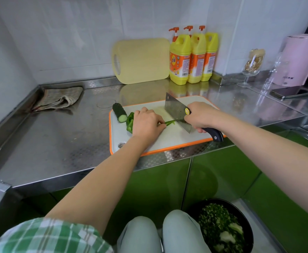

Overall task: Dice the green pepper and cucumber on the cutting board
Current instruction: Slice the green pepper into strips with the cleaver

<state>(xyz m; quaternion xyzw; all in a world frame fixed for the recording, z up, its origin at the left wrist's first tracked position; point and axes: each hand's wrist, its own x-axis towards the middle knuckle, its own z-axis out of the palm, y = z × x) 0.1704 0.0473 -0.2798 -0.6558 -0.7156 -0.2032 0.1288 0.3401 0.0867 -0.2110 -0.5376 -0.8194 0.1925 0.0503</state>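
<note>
A white cutting board (169,137) with an orange rim lies on the steel counter. A cucumber piece (120,112) rests at its far left corner, cut end toward me. Beside it sits a green pepper chunk (130,123). My left hand (146,123) presses down on thin green pepper strips (170,122) that stick out past the fingertips. My right hand (200,116) grips the black handle of a cleaver (177,112). The blade stands edge-down on the strips, right beside my left fingers.
A folded cloth (58,98) lies at the counter's back left. A yellow board (141,60) leans on the wall beside three yellow detergent bottles (193,57). A glass (250,70), phone (292,93) and pink kettle (299,61) stand right. A black bowl of chopped greens (222,227) sits below.
</note>
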